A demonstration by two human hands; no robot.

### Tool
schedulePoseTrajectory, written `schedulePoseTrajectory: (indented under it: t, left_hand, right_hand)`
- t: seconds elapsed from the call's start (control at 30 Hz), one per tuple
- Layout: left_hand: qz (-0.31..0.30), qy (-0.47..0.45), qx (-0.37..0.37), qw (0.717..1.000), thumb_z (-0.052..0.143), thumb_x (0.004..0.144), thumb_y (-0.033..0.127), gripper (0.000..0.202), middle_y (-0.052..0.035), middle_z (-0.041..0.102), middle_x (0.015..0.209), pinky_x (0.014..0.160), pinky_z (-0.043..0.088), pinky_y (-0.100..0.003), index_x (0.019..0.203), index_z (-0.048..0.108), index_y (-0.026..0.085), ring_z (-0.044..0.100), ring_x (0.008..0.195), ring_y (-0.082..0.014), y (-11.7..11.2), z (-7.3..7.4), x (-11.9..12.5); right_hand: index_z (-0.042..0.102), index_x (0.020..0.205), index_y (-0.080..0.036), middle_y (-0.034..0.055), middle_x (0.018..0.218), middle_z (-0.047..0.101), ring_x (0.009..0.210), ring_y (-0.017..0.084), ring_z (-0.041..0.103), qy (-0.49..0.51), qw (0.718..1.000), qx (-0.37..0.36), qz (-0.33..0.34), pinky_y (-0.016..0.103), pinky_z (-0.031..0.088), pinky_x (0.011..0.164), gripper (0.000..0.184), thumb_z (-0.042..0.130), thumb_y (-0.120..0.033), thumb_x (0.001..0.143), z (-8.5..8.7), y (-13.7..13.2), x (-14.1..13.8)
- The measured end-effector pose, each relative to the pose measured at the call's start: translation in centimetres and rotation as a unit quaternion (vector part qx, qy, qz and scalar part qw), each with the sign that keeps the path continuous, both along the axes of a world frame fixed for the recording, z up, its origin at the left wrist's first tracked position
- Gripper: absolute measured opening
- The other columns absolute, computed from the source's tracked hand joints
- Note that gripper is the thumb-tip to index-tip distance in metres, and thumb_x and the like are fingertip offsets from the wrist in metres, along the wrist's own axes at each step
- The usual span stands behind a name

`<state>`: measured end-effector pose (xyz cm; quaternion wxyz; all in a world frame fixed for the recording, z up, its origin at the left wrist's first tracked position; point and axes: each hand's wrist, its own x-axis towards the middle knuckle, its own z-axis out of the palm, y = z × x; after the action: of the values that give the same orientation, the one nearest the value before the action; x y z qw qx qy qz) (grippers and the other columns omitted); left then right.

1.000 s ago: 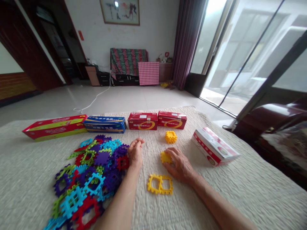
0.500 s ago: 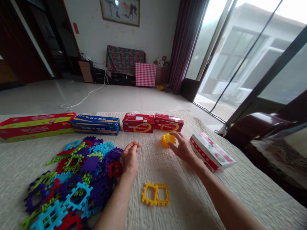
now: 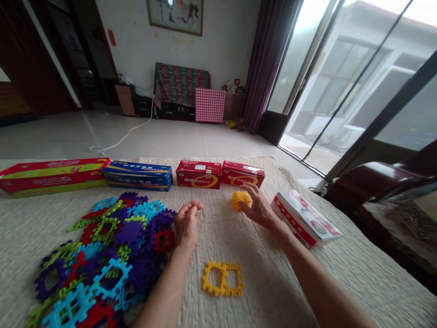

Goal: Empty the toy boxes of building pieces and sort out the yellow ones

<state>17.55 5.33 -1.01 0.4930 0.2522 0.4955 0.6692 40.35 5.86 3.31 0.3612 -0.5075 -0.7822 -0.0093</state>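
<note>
My right hand (image 3: 258, 207) reaches across the cream quilted bedspread (image 3: 273, 282), its thumb and fingers closed around the right side of a small yellow cube of notched plastic tiles (image 3: 241, 200). My left hand (image 3: 187, 222) rests with curled fingers, holding nothing, beside a large heap of notched plastic tiles (image 3: 119, 241) in purple, blue, green and red. Two joined yellow square frames (image 3: 222, 279) lie flat nearer me, touching neither hand.
Four boxes, mostly red with one blue (image 3: 137, 176), line the far side of the bedspread. A white and red box (image 3: 305, 218) lies to the right of my right hand. Beyond the bed are a tiled floor, a white cable and glass doors.
The flat yellow tile seen earlier under my right hand no longer lies on the bedspread. My right hand has moved forward onto the yellow cube. My view has tilted slightly.
</note>
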Motion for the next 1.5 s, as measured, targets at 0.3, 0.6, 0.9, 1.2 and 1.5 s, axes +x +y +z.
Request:
schedulePoseTrajectory:
  t: [0.3, 0.6, 0.9, 1.2, 1.5]
  left_hand:
    - [-0.01, 0.016, 0.022, 1.0, 0.06, 0.063, 0.025, 0.023, -0.0013, 0.071, 0.07, 0.073, 0.046, -0.029, 0.083, 0.069, 0.018, 0.066, 0.076, -0.0172, 0.1, -0.7, 0.0]
    - [-0.015, -0.009, 0.021, 1.0, 0.06, 0.061, 0.021, 0.023, -0.0016, 0.071, 0.069, 0.069, 0.043, -0.027, 0.082, 0.069, 0.018, 0.064, 0.074, -0.016, 0.2, -0.6, -0.1]
    - [-0.003, -0.016, 0.015, 1.0, 0.061, 0.059, 0.022, 0.017, -0.0021, 0.069, 0.064, 0.073, 0.044, -0.027, 0.075, 0.066, 0.016, 0.065, 0.072, -0.0154, 0.0, 0.4, 0.0]
    - [-0.007, -0.017, 0.021, 1.0, 0.062, 0.058, 0.019, 0.016, -0.0019, 0.069, 0.064, 0.073, 0.044, -0.027, 0.072, 0.066, 0.016, 0.066, 0.072, -0.0154, -0.1, 0.6, -0.1]
    - [-0.015, -0.032, 0.043, 0.998, 0.06, 0.057, 0.015, 0.012, 0.0006, 0.064, 0.055, 0.072, 0.043, -0.026, 0.068, 0.065, 0.016, 0.067, 0.074, -0.0164, -0.2, 0.8, -0.1]
  right_hand:
    - [0.056, 0.111, -0.022, 0.0087, 0.112, 0.062, 0.102, 0.021, 0.06, 0.076, 0.994, -0.035, 0.075, 0.039, 0.05, 0.088, 0.032, 0.05, -0.009, 0.082, -2.6, -6.3, -4.3]
    - [0.059, 0.106, -0.021, 0.0061, 0.1, 0.062, 0.081, 0.017, 0.06, 0.134, 0.963, -0.196, 0.13, 0.03, 0.049, 0.073, 0.026, 0.054, -0.013, 0.082, -2.3, -11.5, -5.4]
    - [0.06, 0.104, -0.021, 0.0071, 0.105, 0.063, 0.092, 0.019, 0.06, 0.175, 0.954, -0.187, 0.155, 0.033, 0.049, 0.08, 0.027, 0.055, -0.011, 0.079, -2.6, -11.8, -4.8]
    - [0.061, 0.102, -0.019, 0.0082, 0.104, 0.063, 0.094, 0.019, 0.061, 0.185, 0.947, -0.187, 0.184, 0.033, 0.051, 0.082, 0.03, 0.055, -0.007, 0.075, -2.7, -11.7, -4.6]
    - [0.062, 0.103, -0.02, 0.0081, 0.111, 0.062, 0.102, 0.02, 0.061, 0.165, 0.938, -0.213, 0.219, 0.035, 0.049, 0.09, 0.032, 0.057, -0.007, 0.074, -2.4, -11.9, -3.9]
